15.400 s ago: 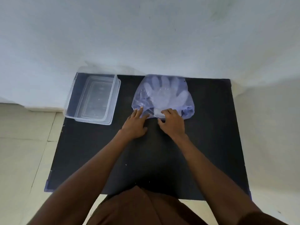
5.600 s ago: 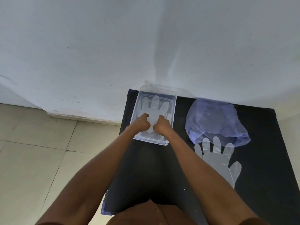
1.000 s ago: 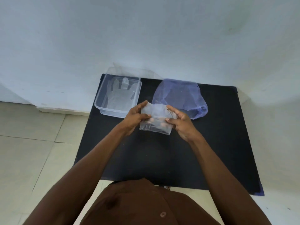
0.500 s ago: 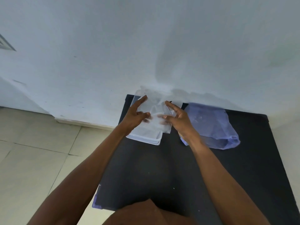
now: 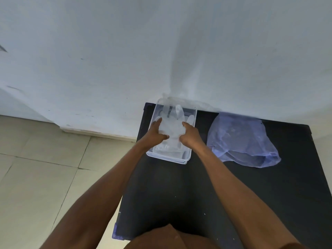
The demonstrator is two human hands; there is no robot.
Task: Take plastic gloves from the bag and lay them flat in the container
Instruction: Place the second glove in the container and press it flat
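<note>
A clear rectangular container (image 5: 168, 158) stands at the far left corner of the black table. A translucent plastic glove (image 5: 173, 126) lies inside it, fingers pointing toward the wall. My left hand (image 5: 155, 134) grips the glove's left edge and my right hand (image 5: 190, 135) grips its right edge, both down inside the container. Another glove beneath cannot be told apart from it. The bluish plastic bag (image 5: 240, 141) lies crumpled to the right of the container, apart from both hands.
The black table (image 5: 179, 191) sits against a white wall (image 5: 161, 51). Its left edge drops to a tiled floor (image 5: 45, 177). My torso is at the near edge of the table.
Both hands have lowered the glove from above the container's rim down into the container, and it is now spread out. The bag has not moved.
</note>
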